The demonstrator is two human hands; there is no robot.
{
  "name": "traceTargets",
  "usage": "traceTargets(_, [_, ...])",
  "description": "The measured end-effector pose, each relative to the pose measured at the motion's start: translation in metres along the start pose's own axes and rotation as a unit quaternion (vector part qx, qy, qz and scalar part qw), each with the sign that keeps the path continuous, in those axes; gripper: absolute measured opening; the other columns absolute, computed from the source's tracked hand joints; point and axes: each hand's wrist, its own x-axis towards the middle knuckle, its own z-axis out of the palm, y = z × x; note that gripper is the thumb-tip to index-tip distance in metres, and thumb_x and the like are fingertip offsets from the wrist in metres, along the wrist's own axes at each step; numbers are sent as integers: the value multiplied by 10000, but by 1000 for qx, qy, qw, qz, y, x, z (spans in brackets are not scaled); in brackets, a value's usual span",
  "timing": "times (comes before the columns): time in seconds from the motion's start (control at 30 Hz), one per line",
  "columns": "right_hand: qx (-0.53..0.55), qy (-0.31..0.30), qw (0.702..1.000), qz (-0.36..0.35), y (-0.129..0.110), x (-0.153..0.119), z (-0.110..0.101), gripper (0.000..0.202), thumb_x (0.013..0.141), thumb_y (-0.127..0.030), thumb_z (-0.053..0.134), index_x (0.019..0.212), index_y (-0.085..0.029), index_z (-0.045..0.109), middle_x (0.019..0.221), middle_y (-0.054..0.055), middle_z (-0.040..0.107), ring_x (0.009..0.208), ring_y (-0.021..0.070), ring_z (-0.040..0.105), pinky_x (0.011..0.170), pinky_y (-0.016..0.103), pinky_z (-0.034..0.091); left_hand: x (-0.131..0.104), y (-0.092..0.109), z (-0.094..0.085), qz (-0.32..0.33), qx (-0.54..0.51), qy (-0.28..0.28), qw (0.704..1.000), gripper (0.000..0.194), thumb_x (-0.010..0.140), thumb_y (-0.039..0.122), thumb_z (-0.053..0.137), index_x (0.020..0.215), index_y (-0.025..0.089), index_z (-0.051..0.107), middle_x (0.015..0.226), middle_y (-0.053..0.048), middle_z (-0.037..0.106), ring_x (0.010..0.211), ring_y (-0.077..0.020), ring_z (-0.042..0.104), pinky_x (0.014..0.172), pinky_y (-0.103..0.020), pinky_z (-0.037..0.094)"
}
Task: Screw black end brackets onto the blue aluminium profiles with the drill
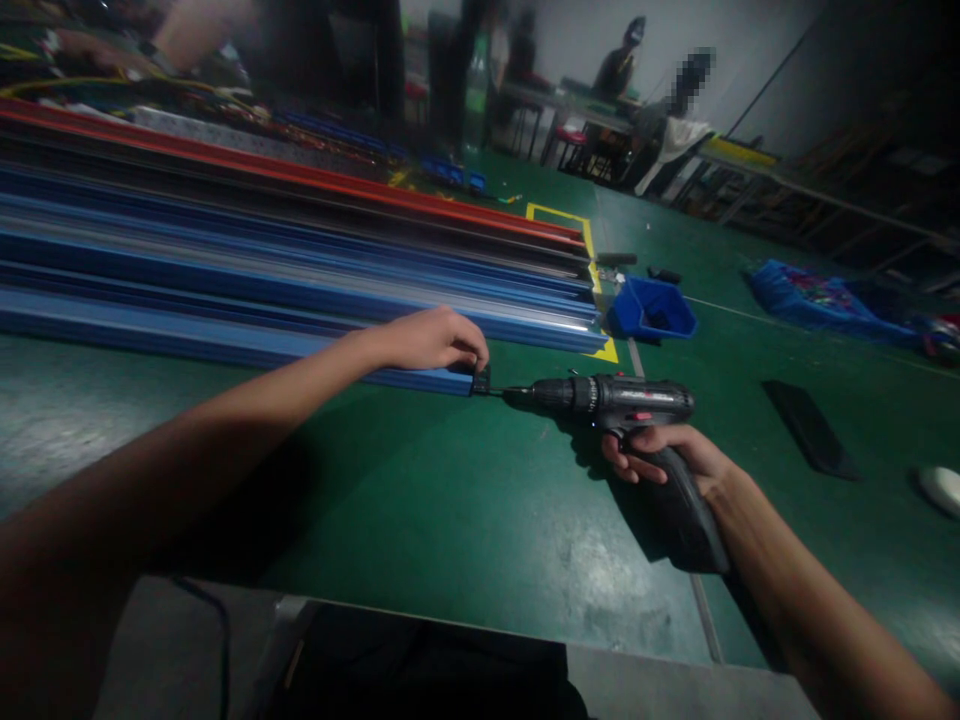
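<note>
My right hand (675, 455) is wrapped round the grip of a black cordless drill (637, 398), which lies level and points left. Its long bit (510, 391) reaches a small black end cap (481, 380) at the end of the nearest blue metal profile (427, 381). Whether the bit sits in a screw there is too small to tell. My left hand (439, 338) rests over that profile's end, its fingers bent down and closed on the end cap. The thumb is partly hidden.
More long profiles, blue, black and one orange-red (300, 165), lie behind. A blue bin (654, 308) with dark small parts stands past their ends. To the right are a flat black piece (810, 428) and a blue tray (832, 300). Across the table is another person's arm (180, 45).
</note>
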Motion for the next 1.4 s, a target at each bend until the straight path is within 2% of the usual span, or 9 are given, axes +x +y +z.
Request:
traceTargets(0.27, [-1,-18,1000,0,0,0,-2,207,857,-191,711,976,-31,769,808,81,727,486,47,532,711,237,575,0,1,-1,5,2,-3,1000,221,919,104,604,913,200,803,952,-22,800,843,-126,720,783,-208,486])
traceTargets(0.97, [-6,1,1000,2,-1,-1,1,192,838,-178,705,946,-36,777,814,79,722,483,50,523,693,243,573,0,2,-1,-1,-2,2,1000,226,900,92,613,905,203,810,943,-20,801,820,-131,712,769,-208,485])
traceTargets(1.4, [5,2,1000,7,-1,-1,0,228,843,-176,701,1012,-39,772,892,101,745,489,44,525,744,260,596,0,0,0,11,6,-1,1000,217,939,120,607,919,205,805,959,-23,802,838,-128,718,784,-209,489])
